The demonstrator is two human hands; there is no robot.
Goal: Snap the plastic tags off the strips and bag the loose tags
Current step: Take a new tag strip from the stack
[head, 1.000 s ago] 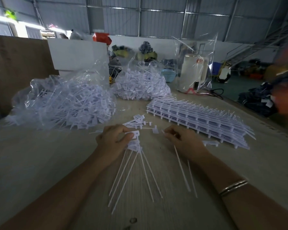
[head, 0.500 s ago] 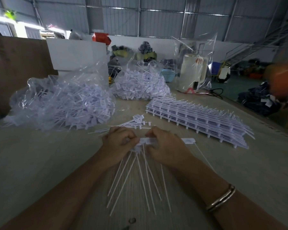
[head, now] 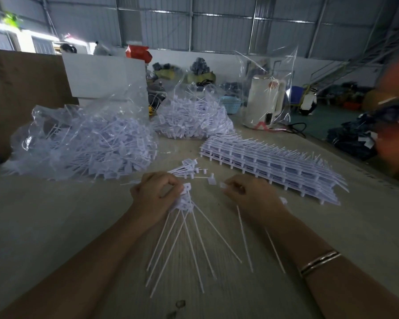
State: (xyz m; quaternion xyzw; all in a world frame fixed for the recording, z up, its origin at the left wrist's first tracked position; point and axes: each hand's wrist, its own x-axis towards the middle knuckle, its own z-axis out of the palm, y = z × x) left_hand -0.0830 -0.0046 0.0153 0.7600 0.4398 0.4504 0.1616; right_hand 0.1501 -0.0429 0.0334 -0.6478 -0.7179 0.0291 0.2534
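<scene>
Place: a warehouse or factory hall used for hand assembly work.
Walls and roof: grey corrugated metal sheeting (head: 228, 26) on steel framing, high overhead.
Stairs: a metal staircase (head: 346, 63) climbs the right wall.
Worktop: a broad, bare wooden worktop (head: 44, 226), worn and unpainted.
Stock: clear plastic bags (head: 83, 143) heaped with white tags, and a stack of tag strips (head: 270, 160) beside them, all in bulk.
Floor: green painted floor (head: 320, 125) with dark bundles (head: 350, 139), possibly cloth, piled on it.
Clutter: a white kettle (head: 263, 102) under a clear bag, a blue basket (head: 230, 104), a large cardboard sheet (head: 21, 93) at the left.
</scene>
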